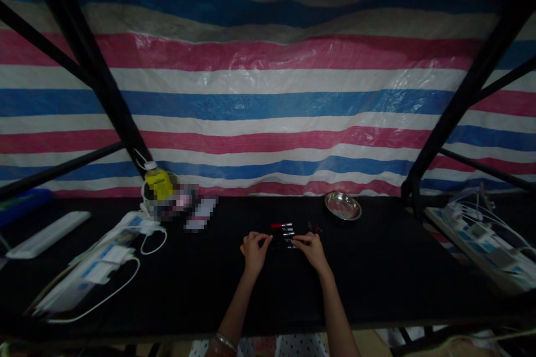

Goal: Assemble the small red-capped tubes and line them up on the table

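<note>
Several short slim tubes lie side by side in front of me on the black tabletop (196, 284). The farthest is a red tube with a silver part (281, 225); nearer ones are black tubes with silver bands (288, 232), hard to make out against the dark surface. My left hand (253, 251) pinches the left end of one black tube between thumb and forefinger. At its right end, my right hand (312, 249) closes in the same pinch. Just beyond the right hand lies a small dark and red item (317, 228), too small to identify.
A round shiny metal dish (343, 206) stands at the back right. On the left are a bottle of yellow liquid (159, 181), power strips (96, 262) and loose white cables. More plugs and cables (489, 240) lie right. Black frame posts and a striped sheet (268, 106) enclose the table.
</note>
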Available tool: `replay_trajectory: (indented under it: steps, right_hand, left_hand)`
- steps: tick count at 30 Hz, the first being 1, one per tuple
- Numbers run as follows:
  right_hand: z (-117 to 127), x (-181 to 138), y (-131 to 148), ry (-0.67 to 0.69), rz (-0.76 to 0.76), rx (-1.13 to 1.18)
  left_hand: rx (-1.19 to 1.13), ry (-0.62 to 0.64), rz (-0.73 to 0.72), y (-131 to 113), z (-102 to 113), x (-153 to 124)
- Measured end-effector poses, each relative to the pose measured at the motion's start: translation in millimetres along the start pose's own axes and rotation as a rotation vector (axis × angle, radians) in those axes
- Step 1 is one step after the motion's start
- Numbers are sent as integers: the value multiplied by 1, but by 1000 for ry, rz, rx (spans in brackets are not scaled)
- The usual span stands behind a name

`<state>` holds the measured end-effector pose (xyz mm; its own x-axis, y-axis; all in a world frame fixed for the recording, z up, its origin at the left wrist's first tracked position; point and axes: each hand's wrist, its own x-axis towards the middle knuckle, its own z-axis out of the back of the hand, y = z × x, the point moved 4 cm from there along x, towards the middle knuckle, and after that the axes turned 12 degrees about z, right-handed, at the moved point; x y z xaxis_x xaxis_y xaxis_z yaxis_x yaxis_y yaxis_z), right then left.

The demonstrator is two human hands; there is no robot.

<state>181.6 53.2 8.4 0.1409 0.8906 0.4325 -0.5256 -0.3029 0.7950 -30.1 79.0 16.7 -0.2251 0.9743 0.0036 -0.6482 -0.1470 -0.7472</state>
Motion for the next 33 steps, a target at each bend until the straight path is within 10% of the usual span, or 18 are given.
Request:
replay_trajectory:
  steps: [14, 24, 33]
  right_hand:
    - [0, 1, 6, 41, 8, -152]
    - [32, 4, -3, -268, -96, -535]
    - [20, 4, -9, -208, -102, -666]
  left_hand:
    - [73, -53, -43, -1, -5, -4]
    - [-229, -323, -79, -3, 8, -2]
    - [-38, -51, -384, -73, -23, -46]
